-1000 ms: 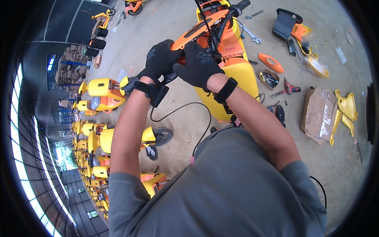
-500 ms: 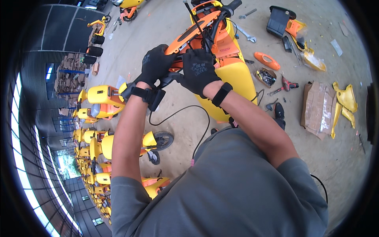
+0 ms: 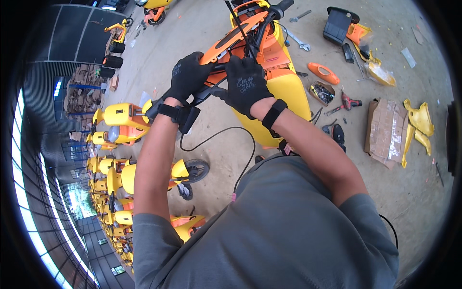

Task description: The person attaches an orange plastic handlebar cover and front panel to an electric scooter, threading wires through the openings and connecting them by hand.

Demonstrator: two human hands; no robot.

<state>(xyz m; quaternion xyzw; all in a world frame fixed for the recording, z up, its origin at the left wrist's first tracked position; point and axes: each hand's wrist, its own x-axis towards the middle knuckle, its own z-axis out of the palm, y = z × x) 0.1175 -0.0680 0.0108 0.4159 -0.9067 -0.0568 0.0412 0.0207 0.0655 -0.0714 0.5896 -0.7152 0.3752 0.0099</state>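
Note:
Both my hands wear black gloves and work at the handlebar area of a yellow and orange scooter [image 3: 288, 94]. My left hand [image 3: 190, 74] is curled at the near end of a long orange panel [image 3: 236, 37] with a dark inset; what its fingers grip is hidden. Just right of it, my right hand [image 3: 246, 84] has its fingers bent down among dark parts and black cables [image 3: 251, 45], its thumb pointing left. I cannot make out what it holds. A black handlebar grip [image 3: 283, 7] sticks out at the far side.
On the floor to the right lie an adjustable wrench [image 3: 299, 42], an orange cover [image 3: 324, 73], a box of small parts [image 3: 322, 93], a red power drill [image 3: 350, 101], a cardboard box [image 3: 385, 132] and yellow panels [image 3: 421, 118]. Several yellow scooters [image 3: 126, 115] stand at left.
My right hand has tilted slightly and its fingers sit a little higher. The left hand stays nearly in place. The whole view has shifted slightly.

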